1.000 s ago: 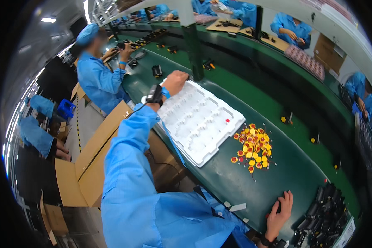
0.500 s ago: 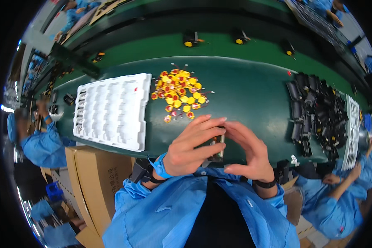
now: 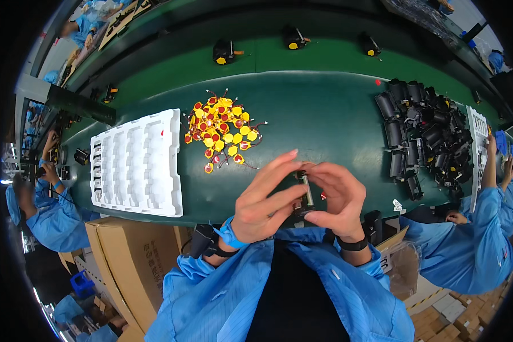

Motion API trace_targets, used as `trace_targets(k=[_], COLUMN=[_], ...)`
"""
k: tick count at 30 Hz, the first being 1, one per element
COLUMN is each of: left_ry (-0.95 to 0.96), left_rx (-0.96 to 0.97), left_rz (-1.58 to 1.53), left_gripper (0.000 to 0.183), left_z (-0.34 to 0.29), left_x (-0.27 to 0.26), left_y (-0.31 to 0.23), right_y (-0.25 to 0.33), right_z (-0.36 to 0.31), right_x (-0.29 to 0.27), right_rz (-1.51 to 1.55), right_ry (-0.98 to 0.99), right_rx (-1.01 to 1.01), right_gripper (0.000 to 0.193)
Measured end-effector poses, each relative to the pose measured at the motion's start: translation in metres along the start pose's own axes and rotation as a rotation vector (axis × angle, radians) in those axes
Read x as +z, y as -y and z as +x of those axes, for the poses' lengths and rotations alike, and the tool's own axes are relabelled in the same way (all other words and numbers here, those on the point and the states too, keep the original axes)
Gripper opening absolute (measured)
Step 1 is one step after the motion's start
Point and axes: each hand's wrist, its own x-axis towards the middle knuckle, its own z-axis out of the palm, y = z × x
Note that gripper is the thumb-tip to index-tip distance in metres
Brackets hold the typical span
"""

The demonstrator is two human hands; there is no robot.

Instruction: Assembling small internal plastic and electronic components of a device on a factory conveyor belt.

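Over the near edge of the table, both my hands are closed round a small black housing [image 3: 300,214] with a pale metallic strip along one side. My left hand [image 3: 265,205] grips it from the left, fingertips on its upper part and side. From the right, my right hand [image 3: 345,196] curves about it, thumb at the lower end and fingers over the top. A small red-and-white bit shows by the right palm; I cannot tell what it is. Beyond my left hand lies a pile of yellow wrapped coin cells [image 3: 225,128] with thin dark leads.
A white moulded tray [image 3: 174,171] lies to the left, several parts in its leftmost column. At the right is a heap of black housings [image 3: 422,131]. Black assemblies ride the green conveyor [image 3: 268,54] behind. A cardboard box [image 3: 119,256] stands at lower left; co-workers sit on both sides.
The black housing has turned in my hands, so more of its metallic strip shows. My fingers have shifted on it. The whole scene has slid left in the view.
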Motion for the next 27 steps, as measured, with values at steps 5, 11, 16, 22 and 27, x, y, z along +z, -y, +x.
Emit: trace_targets(k=[5, 11, 16, 22, 27], left_ry=[-0.055, -0.074, 0.027, 0.138, 0.236], left_rx=[-0.116, 0.396, 0.356, 0.118, -0.223], left_rz=[0.068, 0.477, 0.463, 0.247, 0.094], left_gripper=[0.029, 0.021, 0.023, 0.014, 0.035], left_z=[-0.018, -0.014, -0.016, 0.009, 0.056], left_x=[0.009, 0.023, 0.024, 0.015, 0.031], left_y=[0.001, 0.011, 0.004, -0.022, -0.020], right_y=[-0.004, 0.009, 0.029, 0.063, 0.027], right_z=[0.000, 0.008, 0.033, 0.033, -0.033], right_x=[0.001, 0.009, -0.018, -0.074, -0.081], right_rz=[0.164, 0.357, 0.430, -0.156, -0.089], right_ry=[-0.135, -0.228, -0.382, -0.428, -0.372], right_rx=[0.121, 0.225, 0.090, -0.282, -0.067], right_gripper=[0.067, 0.049, 0.038, 0.047, 0.054])
